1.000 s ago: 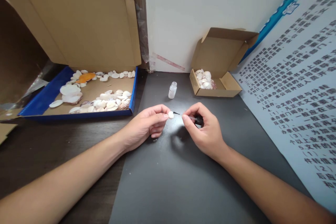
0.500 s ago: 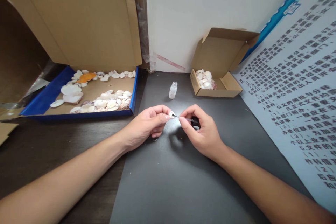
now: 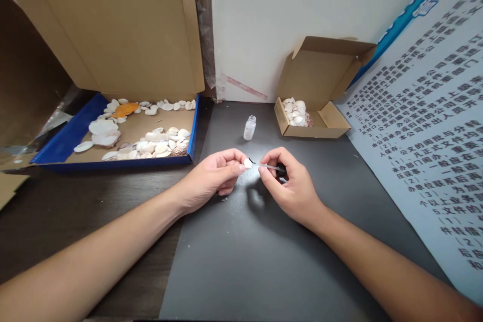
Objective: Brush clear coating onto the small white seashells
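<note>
My left hand (image 3: pixel 213 178) pinches a small white shell (image 3: pixel 247 163) between thumb and fingertips, just above the dark mat (image 3: pixel 260 256). My right hand (image 3: pixel 292 188) grips a thin brush with a black cap (image 3: pixel 272 167), its dark tip touching the shell. A small clear bottle (image 3: pixel 249 128), uncapped, stands upright on the mat just beyond both hands.
A large open cardboard box with a blue rim (image 3: pixel 113 161) holds several white shells and one orange one at the left. A small open carton (image 3: pixel 315 123) with shells sits at the back right. A printed poster (image 3: pixel 433 131) leans along the right side.
My right hand has moved a little left, bringing the brush tip onto the shell. My left hand has hardly shifted.
</note>
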The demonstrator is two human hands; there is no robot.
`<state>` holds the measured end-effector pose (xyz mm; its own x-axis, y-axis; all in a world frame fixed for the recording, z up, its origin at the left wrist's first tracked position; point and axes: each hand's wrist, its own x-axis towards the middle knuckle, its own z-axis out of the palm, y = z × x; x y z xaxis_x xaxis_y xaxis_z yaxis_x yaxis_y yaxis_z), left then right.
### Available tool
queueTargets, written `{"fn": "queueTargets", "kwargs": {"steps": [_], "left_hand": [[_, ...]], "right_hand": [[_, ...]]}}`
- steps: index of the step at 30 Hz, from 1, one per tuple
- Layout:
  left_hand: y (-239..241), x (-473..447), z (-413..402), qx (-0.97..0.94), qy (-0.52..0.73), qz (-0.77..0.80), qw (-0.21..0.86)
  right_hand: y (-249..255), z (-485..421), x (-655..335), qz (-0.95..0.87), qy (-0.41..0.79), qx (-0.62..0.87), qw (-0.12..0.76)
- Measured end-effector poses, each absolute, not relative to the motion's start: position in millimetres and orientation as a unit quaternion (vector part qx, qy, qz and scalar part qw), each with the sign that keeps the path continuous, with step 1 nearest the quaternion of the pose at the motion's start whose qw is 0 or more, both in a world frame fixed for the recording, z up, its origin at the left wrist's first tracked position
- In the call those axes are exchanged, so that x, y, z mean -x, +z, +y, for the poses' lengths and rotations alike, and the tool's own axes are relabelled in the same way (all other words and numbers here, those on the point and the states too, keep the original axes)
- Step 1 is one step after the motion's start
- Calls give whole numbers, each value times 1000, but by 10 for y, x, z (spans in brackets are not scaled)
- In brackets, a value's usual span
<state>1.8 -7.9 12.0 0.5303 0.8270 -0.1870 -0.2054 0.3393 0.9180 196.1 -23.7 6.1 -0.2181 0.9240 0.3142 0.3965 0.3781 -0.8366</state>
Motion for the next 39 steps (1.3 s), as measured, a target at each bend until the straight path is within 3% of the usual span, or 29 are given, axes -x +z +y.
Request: {"fn": "queueTargets", "kwargs": {"steps": [6,19,30,39], "left_hand": [[125,-19,-86,-455,345,343,746],[23,-12,-77,-548,334,355,680],[125,171,100,-468,305,331,761],[110,183,3,-585,249,355,685]], "right_hand": [[87,-265,-1963,-719,300,451,435],[134,-193,-2057,-776,226,455,374],[163,236,-1872,-784,255,372,426],[51,147,-1923,-785,224,401,416]]}}
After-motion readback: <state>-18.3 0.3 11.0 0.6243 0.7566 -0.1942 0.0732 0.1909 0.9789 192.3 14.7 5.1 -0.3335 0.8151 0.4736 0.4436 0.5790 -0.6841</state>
